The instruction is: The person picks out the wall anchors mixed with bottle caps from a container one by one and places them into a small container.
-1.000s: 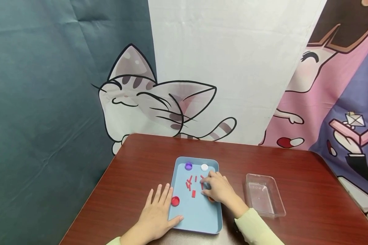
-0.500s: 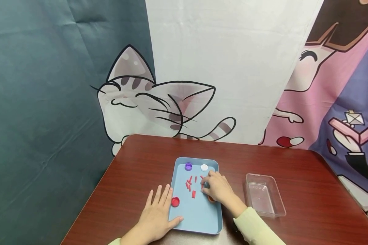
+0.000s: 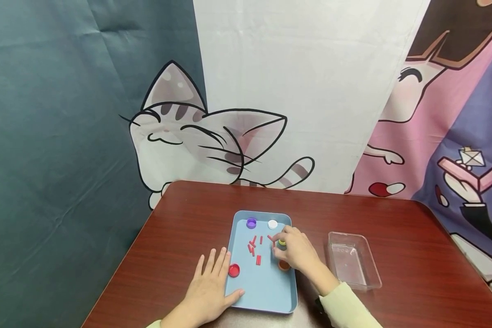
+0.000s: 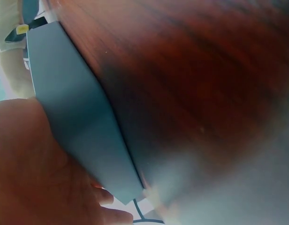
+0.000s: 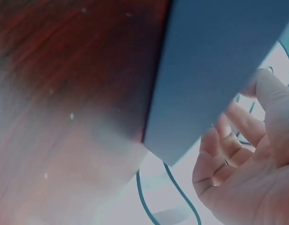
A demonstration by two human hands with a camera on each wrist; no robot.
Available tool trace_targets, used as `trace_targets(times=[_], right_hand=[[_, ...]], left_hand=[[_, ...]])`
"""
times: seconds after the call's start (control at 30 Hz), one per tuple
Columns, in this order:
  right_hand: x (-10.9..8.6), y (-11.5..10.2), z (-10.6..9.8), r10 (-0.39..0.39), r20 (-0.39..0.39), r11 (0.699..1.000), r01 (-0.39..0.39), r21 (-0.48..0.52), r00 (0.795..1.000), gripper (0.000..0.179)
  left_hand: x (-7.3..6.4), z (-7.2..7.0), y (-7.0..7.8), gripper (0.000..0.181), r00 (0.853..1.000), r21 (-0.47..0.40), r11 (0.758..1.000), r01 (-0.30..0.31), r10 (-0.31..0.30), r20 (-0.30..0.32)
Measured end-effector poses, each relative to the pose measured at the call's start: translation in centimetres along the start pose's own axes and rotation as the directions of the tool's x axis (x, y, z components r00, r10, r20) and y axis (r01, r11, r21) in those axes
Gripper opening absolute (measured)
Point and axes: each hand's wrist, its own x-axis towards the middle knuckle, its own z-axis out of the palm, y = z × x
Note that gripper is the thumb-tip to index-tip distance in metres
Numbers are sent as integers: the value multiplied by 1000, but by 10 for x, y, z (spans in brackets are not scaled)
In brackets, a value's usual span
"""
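A light blue tray [image 3: 262, 298] on the table carries several short red sticks. In the head view my right hand [image 3: 297, 250] is over its right side, thumb and index fingertip pinching a red stick [image 3: 274, 244] upright between them. Behind those fingers a yellow round cap [image 3: 282, 242] shows in part, and a brown round cap [image 3: 284, 265] lies just under the hand. My left hand [image 3: 207, 287] lies with fingers spread along the tray's left edge, thumb across the rim. A pair of red sticks [image 3: 258, 260] lies side by side mid-tray; a loose group [image 3: 252, 246] lies further up.
Purple [image 3: 251, 223] and white round caps [image 3: 272, 224] sit at the tray's far end, and a red round cap [image 3: 234, 270] near its left wall. Right of the tray, a clear plastic box [image 3: 354, 264] stands on the brown table [image 3: 180, 218]. A printed curtain [image 3: 311, 91] hangs behind.
My right hand's thumb and index finger have closed on a red stick and moved it slightly right and up, uncovering the yellow and brown caps. The left hand stays put.
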Motion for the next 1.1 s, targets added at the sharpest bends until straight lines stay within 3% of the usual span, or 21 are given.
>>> trace_targets(times=[0.23,0.43,1.1], right_hand=[[-12,5,-21,37,-52,985,-27,172,998,19],[-24,14,-33,17,-127,967,16,256,992,23],[-65,60,-69,24,-291,975,42,217,956,25]], left_hand=[[-1,-1,1,96,1000,-13,1000,4,-4,-6],[0,-1,1,96,1000,-13,1000,5,-5,-2],[-1,0,0,96,1000,-20,1000,14,-14,5]])
